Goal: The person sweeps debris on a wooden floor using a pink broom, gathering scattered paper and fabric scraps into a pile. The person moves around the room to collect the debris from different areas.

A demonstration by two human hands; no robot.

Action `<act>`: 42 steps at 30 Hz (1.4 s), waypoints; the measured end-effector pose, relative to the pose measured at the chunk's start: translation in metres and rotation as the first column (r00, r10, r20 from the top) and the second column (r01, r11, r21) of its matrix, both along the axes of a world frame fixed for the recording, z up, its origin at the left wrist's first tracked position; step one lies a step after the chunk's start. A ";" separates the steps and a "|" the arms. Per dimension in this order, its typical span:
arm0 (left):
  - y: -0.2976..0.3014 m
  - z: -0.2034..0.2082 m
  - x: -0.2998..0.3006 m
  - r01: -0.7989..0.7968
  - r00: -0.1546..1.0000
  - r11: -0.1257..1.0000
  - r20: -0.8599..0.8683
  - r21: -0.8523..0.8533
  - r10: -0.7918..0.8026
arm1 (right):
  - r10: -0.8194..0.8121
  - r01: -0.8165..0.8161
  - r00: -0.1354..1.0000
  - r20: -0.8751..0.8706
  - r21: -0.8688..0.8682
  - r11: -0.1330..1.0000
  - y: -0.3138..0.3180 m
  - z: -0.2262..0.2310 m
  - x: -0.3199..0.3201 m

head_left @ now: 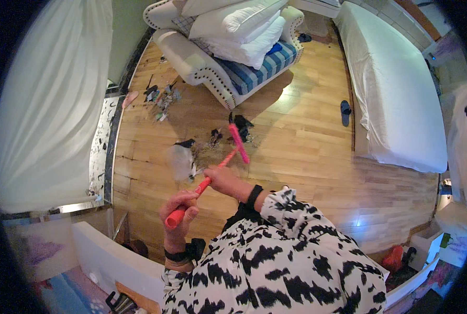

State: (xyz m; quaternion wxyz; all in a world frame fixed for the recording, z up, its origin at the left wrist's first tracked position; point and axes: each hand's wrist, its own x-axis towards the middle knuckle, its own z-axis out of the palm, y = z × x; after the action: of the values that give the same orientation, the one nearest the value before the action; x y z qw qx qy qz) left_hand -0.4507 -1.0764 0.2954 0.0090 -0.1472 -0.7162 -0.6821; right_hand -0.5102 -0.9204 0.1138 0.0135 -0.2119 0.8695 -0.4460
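Observation:
A broom with a red handle [201,187] and a narrow pink head [238,143] slants away from me over the wood floor. My left hand [178,209] is wrapped round the handle near its end. Farther along, my right hand [228,183] grips the same handle. The pink head is beside a black crumpled heap [241,126], with a smaller dark clump [215,137] to its left. A whitish, blurred piece that looks like a plastic bag [180,161] lies left of the handle, below a black scrap [185,143].
A pile of mixed litter [165,99] lies left of a cream armchair [191,63] stacked with white pillows [244,31]. At right are a white-covered bed [396,94] and a dark slipper [345,113]. A white curtain [55,104] hangs at left; a white panel [123,256] stands near my left.

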 end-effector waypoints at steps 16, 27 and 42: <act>0.210 -0.168 -0.120 0.377 0.889 0.917 0.226 0.131 -0.398 | -0.416 0.239 0.892 0.176 0.598 0.765 0.290 -0.129 -0.057; 0.141 -0.092 -0.197 0.018 0.910 0.992 0.413 -0.125 0.035 | -0.149 0.075 0.967 0.206 0.328 0.942 0.163 -0.157 -0.156; 0.006 -0.038 -0.147 -0.246 0.870 0.958 0.402 -0.145 0.284 | 0.168 -0.208 0.972 0.162 0.270 0.940 0.024 -0.077 -0.163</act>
State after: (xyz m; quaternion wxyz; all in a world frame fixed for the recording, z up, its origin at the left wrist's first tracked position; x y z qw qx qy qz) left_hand -0.5979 -1.0709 0.2577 -0.0580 0.1020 -0.7445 -0.6573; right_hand -0.6736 -0.8965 0.0368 0.1460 -0.2589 0.8973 -0.3263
